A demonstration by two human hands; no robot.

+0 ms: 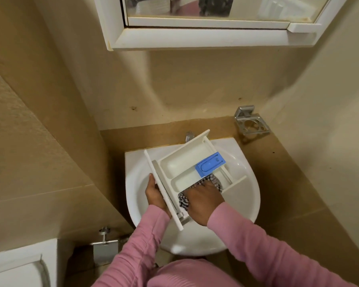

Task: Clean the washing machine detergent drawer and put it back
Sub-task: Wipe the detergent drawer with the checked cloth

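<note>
A white detergent drawer with a blue insert is held tilted over a white sink. My left hand grips its front panel from the left side. My right hand holds a black-and-white striped cloth and presses it into the drawer's near compartment. The cloth sticks out on both sides of the hand. My fingertips are hidden inside the cloth.
A metal tap stands behind the drawer at the sink's back. A metal toothbrush holder is fixed to the wall at the right. A white mirror cabinet hangs overhead. A toilet cistern sits at lower left.
</note>
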